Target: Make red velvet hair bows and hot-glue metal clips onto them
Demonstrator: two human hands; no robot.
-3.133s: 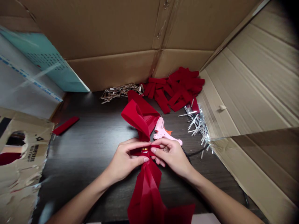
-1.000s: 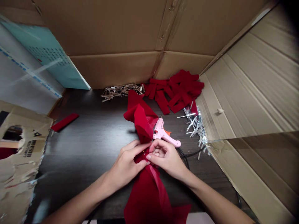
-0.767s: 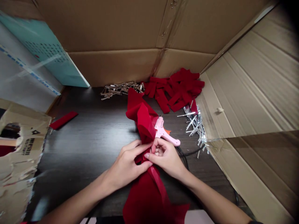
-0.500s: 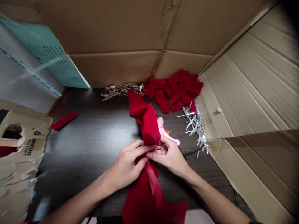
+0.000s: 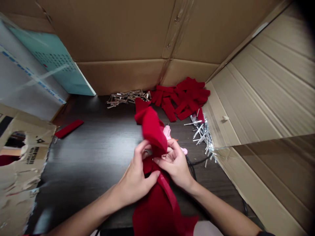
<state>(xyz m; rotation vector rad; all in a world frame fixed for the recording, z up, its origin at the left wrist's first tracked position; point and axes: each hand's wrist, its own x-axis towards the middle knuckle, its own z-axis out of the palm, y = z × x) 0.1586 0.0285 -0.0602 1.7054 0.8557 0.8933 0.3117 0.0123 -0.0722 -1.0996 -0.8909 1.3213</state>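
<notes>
A long piece of red velvety fabric runs between my hands, gathered narrow in the middle. Its upper part folds over above my fingers, and its wide lower part hangs over the table's front edge. My right hand pinches the gathered middle between thumb and fingers. Around the left side of the same fabric curls my left hand, its thumb pressed on the cloth just below the gather. A tiny pale spot shows by the right thumb tip; I cannot make it out. Behind the fabric lies a pink glue gun, partly hidden.
At the back lie a pile of metal hair clips and a heap of short red fabric strips. Silver twist ties lie along the right cardboard wall. One red strip lies at left. A black cable runs near my right wrist.
My left fingers have lifted and opened away from the gather, its thumb staying on the cloth. The fabric's upper fold has shifted slightly left. My right hand keeps its pinch.
</notes>
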